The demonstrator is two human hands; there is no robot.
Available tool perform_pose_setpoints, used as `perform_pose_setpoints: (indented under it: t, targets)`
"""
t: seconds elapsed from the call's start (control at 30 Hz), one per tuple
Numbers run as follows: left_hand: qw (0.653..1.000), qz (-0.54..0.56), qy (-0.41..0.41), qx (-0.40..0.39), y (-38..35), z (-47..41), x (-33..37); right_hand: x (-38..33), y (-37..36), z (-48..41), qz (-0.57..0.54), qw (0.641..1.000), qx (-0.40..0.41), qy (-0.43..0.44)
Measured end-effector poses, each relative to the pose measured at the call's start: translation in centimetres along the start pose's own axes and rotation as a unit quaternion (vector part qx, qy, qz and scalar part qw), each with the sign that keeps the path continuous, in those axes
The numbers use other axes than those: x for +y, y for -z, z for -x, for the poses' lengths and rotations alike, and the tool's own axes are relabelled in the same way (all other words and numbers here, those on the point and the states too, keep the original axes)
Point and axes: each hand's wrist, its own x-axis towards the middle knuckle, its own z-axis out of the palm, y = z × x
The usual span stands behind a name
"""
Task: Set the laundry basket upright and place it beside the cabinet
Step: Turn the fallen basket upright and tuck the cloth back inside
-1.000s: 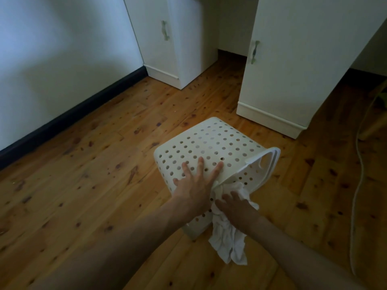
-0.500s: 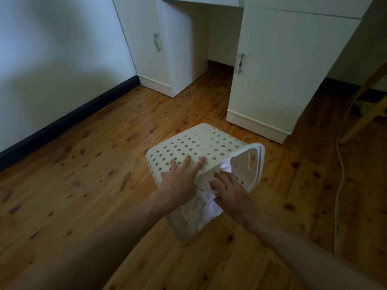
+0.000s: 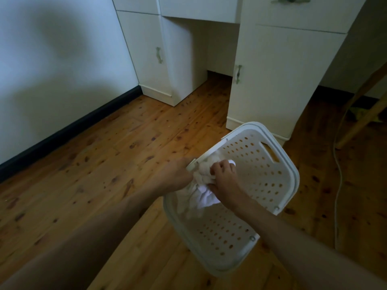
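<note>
The white perforated laundry basket (image 3: pixel 261 178) now has its open mouth facing up toward me, over the wooden floor in front of the right white cabinet (image 3: pixel 278 80). My left hand (image 3: pixel 178 174) grips the basket's left rim. Just inside that rim my right hand (image 3: pixel 225 181) is closed on a white cloth (image 3: pixel 206 195). The basket's base is partly hidden by my right forearm, and I cannot tell whether it rests on the floor.
A second white cabinet (image 3: pixel 155 57) stands at the left against the wall, with a gap under a drawer between the two. A white cord (image 3: pixel 338 174) runs along the floor at the right. A wooden leg (image 3: pixel 364 114) slants at the far right.
The basket has turned from lying on its side to mouth up. My left hand moved from its side wall to the rim. My right hand has carried the cloth from the floor into the basket.
</note>
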Motion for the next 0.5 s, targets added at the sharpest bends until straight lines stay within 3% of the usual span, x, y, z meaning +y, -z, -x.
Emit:
perform_pose_setpoints:
  t: [0.2,0.37,0.5]
  targets:
    - [0.999,0.031,0.037,0.000,0.6,0.1,-1.5,-1.3,-1.4,-0.1,0.071,0.986,-0.149,-0.005]
    - [0.993,0.073,0.088,-0.014,0.9,0.1,-3.5,-3.3,-0.6,-1.7,0.121,0.981,-0.141,0.060]
    - [0.986,0.099,0.131,-0.021,1.7,0.0,-5.5,-4.0,1.7,-3.2,0.180,0.974,-0.055,0.129]
